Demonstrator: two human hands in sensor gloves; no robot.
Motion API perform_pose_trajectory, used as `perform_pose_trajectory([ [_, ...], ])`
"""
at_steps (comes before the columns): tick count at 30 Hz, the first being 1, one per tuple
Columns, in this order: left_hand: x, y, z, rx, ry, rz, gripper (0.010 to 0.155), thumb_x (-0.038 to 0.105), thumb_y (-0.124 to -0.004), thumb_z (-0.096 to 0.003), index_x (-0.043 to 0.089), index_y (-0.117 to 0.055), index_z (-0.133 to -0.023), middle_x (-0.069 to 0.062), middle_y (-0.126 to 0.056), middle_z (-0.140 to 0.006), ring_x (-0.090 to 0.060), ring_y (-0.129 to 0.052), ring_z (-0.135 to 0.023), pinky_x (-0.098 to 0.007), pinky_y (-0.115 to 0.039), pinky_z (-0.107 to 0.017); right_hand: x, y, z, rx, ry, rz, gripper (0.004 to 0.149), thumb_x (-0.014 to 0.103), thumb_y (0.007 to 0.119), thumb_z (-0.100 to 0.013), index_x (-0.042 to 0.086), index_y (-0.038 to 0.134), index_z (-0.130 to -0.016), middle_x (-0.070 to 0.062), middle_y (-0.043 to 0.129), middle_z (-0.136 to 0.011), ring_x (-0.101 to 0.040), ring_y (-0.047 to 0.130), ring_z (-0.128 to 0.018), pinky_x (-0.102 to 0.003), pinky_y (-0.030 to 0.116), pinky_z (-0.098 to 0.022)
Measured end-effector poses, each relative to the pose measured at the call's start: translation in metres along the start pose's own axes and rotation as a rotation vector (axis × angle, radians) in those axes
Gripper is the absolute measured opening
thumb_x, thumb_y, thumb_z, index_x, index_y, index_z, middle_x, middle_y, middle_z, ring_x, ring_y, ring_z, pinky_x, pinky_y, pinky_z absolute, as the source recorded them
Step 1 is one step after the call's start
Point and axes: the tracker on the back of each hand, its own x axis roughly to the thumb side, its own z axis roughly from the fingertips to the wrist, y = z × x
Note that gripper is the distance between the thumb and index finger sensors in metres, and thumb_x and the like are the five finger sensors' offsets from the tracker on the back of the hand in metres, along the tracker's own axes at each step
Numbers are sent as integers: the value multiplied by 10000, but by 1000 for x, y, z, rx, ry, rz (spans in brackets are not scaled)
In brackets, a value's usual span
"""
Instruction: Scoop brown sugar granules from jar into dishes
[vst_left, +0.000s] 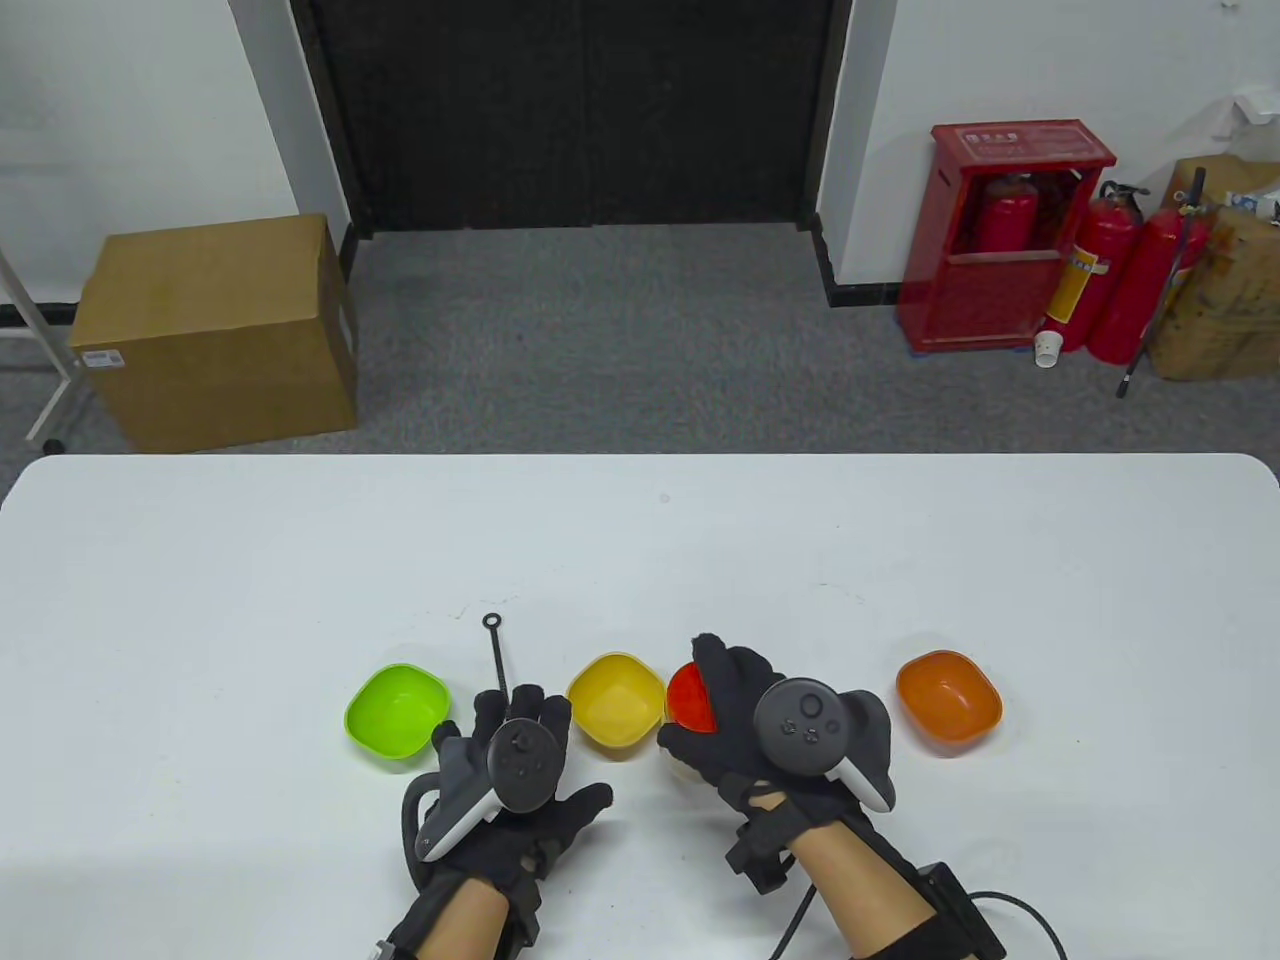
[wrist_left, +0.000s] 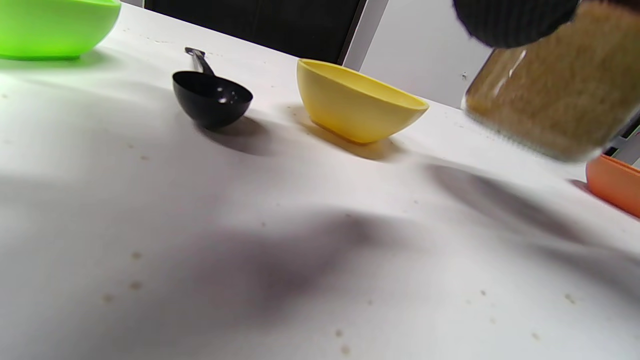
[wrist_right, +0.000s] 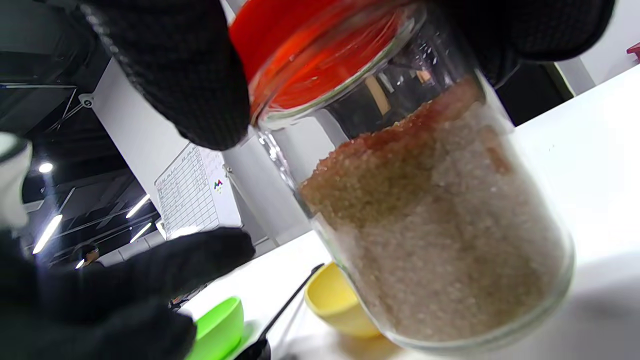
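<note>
Right hand (vst_left: 745, 735) gripping tilted red-lidded glass jar of brown sugar (wrist_right: 430, 220) off the table, left hand (vst_left: 510, 800) empty, fingers spread, black plastic scoop (wrist_left: 212, 102) at its 12 o'clock

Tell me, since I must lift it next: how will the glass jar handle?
The jar is mostly full of brown sugar, so probably heavy for its size. Smooth glass may slip against gloved fingers; likely fragile if dropped. The right hand holds it tilted, red lid still on.

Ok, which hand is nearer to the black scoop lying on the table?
Left. The left hand hovers right over the black scoop, covering its bowl from above. The right hand is off beyond the yellow dish, gripping the jar.
</note>
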Motion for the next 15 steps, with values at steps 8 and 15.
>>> perform_pose_trajectory([
  [8,1,-1,0,-16,-1,3,947,689,-708,-469,254,-257,-1179,-65,-175,-1275,-434,-125,-1193,-756,-83,-708,-12,17,11,61,-24,3,874,449,947,-456,19,522,-1088,-410,580,-1023,-614,727,-771,-750,663,-502],
  [15,0,-2,0,-33,4,15,948,689,-710,-468,249,-260,-1178,-68,-182,-1274,-435,-133,-1193,-758,-99,-713,-12,25,13,96,-75,34,873,456,942,-459,18,522,-1087,-411,582,-1019,-608,731,-769,-747,663,-504],
])
